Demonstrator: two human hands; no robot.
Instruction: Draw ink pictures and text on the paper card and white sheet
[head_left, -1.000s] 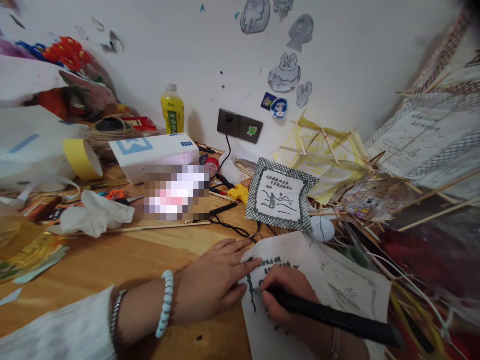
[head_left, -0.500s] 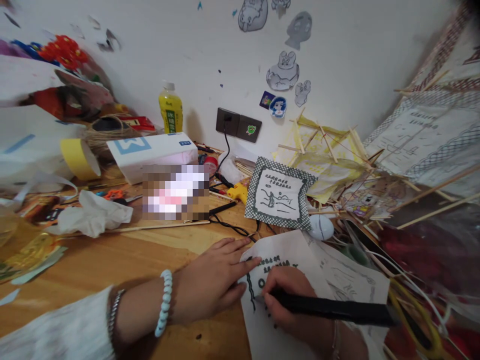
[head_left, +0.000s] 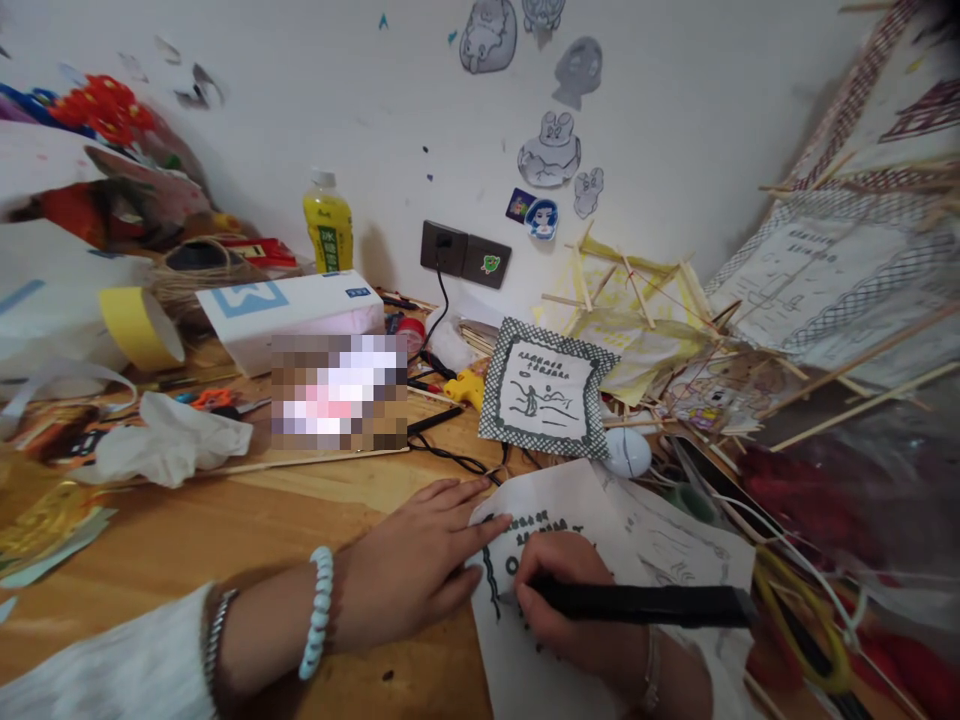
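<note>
My right hand (head_left: pixel 574 605) grips a black marker pen (head_left: pixel 645 603), its tip close to a wavy dark line along the left side of a white sheet of paper (head_left: pixel 525 680). Dark writing and a small ring are drawn on that sheet, partly covered by the hand. With fingers stretched out, my left hand (head_left: pixel 420 555) lies flat on the table and over the sheet's left edge. Just beyond the sheet stands a finished-looking drawing (head_left: pixel 547 390) with a dark lattice border, writing and a landscape.
Yellow-handled scissors (head_left: pixel 802 630) lie at the right, below thin wooden stick frames (head_left: pixel 637 290). Further back are a white box (head_left: pixel 300 310), a yellow drink bottle (head_left: pixel 328 225) and a tape roll (head_left: pixel 142 328). Crumpled tissue (head_left: pixel 165 440) lies at left on the wooden table (head_left: pixel 300 520).
The view has shifted slightly, so most things appear a little further left. My right hand still holds the marker at the wavy line, with the pen's rear end slightly higher.
</note>
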